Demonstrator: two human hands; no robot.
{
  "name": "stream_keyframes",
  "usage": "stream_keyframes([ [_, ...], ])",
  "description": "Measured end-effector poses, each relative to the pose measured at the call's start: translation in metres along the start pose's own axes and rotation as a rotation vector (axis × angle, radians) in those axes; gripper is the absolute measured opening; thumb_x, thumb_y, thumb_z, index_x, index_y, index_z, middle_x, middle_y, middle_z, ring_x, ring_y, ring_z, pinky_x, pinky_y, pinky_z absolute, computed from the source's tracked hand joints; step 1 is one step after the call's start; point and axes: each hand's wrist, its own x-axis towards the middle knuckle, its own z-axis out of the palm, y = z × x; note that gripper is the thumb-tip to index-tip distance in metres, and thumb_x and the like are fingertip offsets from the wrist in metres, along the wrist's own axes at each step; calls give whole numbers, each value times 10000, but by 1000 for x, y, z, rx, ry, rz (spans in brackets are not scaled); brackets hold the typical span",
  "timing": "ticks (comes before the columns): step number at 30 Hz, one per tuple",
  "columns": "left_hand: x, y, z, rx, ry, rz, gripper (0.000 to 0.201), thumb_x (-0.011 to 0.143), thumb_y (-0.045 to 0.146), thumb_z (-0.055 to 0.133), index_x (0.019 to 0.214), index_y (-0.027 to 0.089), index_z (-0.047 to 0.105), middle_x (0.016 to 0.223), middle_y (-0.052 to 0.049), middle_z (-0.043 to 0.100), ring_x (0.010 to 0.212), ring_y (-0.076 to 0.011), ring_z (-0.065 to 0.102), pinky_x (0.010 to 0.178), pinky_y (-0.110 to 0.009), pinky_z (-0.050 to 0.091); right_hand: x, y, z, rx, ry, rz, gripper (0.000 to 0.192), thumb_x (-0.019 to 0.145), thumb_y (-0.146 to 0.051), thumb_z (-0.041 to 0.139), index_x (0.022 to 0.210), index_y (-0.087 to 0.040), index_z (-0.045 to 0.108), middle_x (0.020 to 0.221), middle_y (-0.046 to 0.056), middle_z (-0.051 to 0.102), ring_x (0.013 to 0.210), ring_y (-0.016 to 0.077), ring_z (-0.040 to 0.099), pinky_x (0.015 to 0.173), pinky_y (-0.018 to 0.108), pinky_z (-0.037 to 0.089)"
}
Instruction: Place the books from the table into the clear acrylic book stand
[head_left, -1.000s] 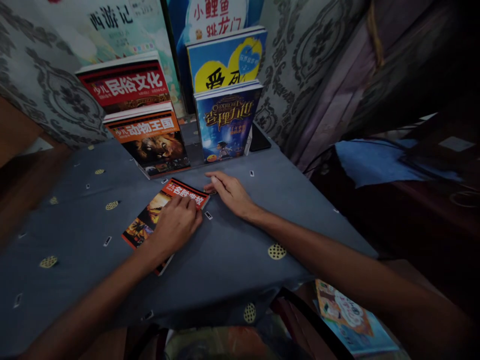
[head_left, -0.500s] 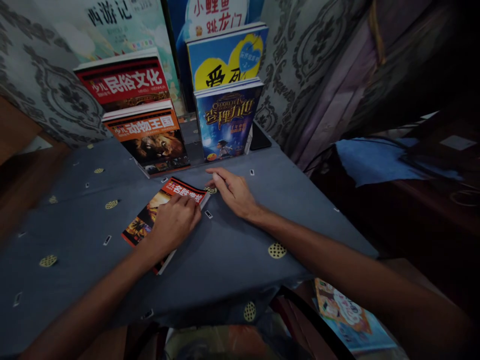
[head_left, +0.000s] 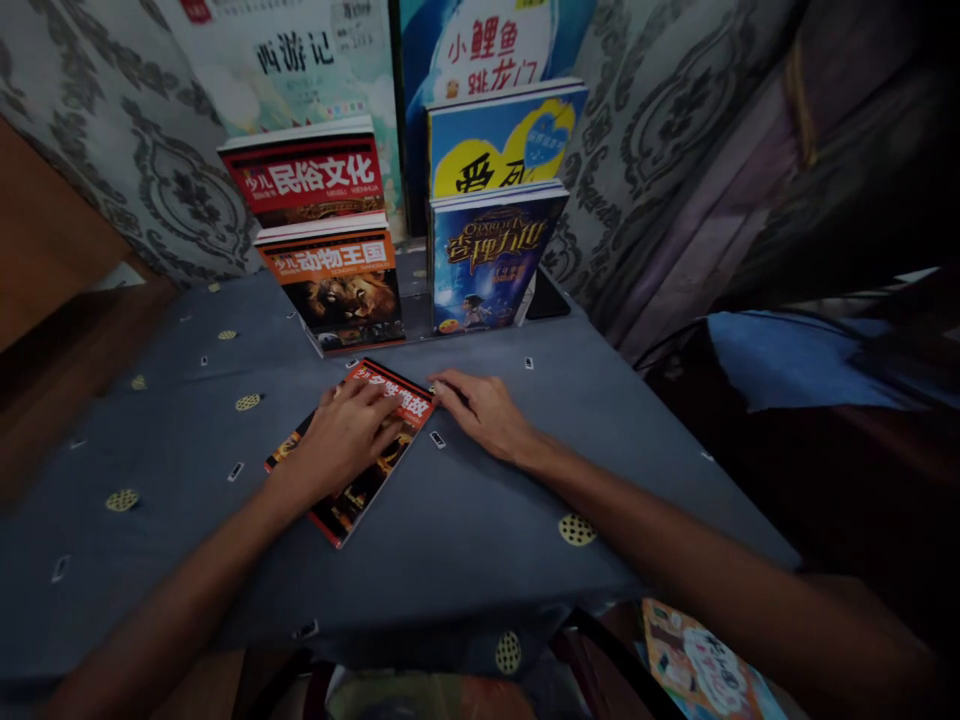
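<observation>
Left hand [head_left: 346,436] lies flat, fingers spread, pressing on the red-topped book [head_left: 358,460] that rests flat on the grey tablecloth [head_left: 187,450], just in front of the lion book [head_left: 341,290] standing upright. Right hand [head_left: 486,412] rests open on the cloth, fingertips touching the book's upper right corner; bare cloth stretches left and toward the near table edge.

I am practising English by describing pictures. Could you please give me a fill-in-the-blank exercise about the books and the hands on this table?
1. The left hand lies flat on the red-titled book, which lies on the grey ____.
2. The right hand touches that book's ____ corner.
3. The standing book nearest the left hand shows a ____ on its cover.
4. Behind it stands a ____ book.

Missing words: tablecloth; far right; lion; red
</observation>
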Motion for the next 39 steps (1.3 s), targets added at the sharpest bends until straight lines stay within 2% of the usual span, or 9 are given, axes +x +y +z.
stream_keyframes([
  [3,-3,-5,1,-11,-29,-34,350,1012,368,517,1311,219,622,1362,-115,632,1235,-293,583,989,-466,514,2,3,0,-8,-6,-15,346,1030,-311,419,1166,-183,709,1050,86,778,953,226,725,864,325,514],
  [6,-2,-4,2,20,-41,-70,376,1016,391,508,1339,218,595,1393,-114,616,1252,-301,580,971,-470,528,5,6,2,12,-27,-36,348,1026,-303,423,1188,-187,708,1100,86,774,997,230,721,901,350,525],
  [12,4,-1,4,105,-27,-116,410,1015,483,475,1271,202,628,1275,-123,668,1161,-323,609,909,-465,539,15,9,8,-14,-46,-93,345,1035,-267,404,1197,-155,688,1144,118,757,1057,245,702,942,384,522],
  [16,7,-2,5,108,0,-122,428,997,517,491,1226,195,657,1169,-132,674,1117,-336,596,812,-425,547,23,12,11,-88,-66,-143,322,1041,-260,405,1177,-174,684,1081,108,754,1013,239,688,920,374,515],
  [22,9,-3,5,63,-5,-89,375,1032,429,429,1250,248,676,1156,-113,640,1087,-305,562,756,-369,518,38,23,17,-159,-81,-195,330,1037,-236,384,1119,-154,693,1033,115,736,988,245,650,908,369,487],
  [28,0,-10,3,-40,-35,93,380,1021,329,458,1354,257,627,1176,-95,632,1057,-274,564,819,-378,514,42,30,20,-141,-64,-217,340,1036,-259,392,1155,-152,692,1050,119,738,990,243,651,894,361,493],
  [31,-16,-10,0,-139,-21,229,369,1021,370,476,1317,236,652,1202,-98,632,1101,-265,564,914,-402,505,40,30,19,-134,-70,-223,350,1035,-270,397,1192,-162,690,1117,120,740,1038,249,655,939,380,488],
  [35,-43,-3,-8,-241,-75,344,397,997,480,530,1301,259,655,1260,-86,632,1166,-262,555,967,-418,495,36,29,19,-162,-81,-224,365,1031,-281,399,1242,-192,683,1208,110,724,1119,267,639,1008,430,462],
  [39,-62,1,-8,-198,-44,391,357,1010,416,530,1314,266,639,1274,-80,654,1164,-249,587,986,-420,490,29,27,22,-183,-100,-229,392,1024,-288,402,1315,-194,647,1298,119,686,1225,292,589,1068,483,413],
])
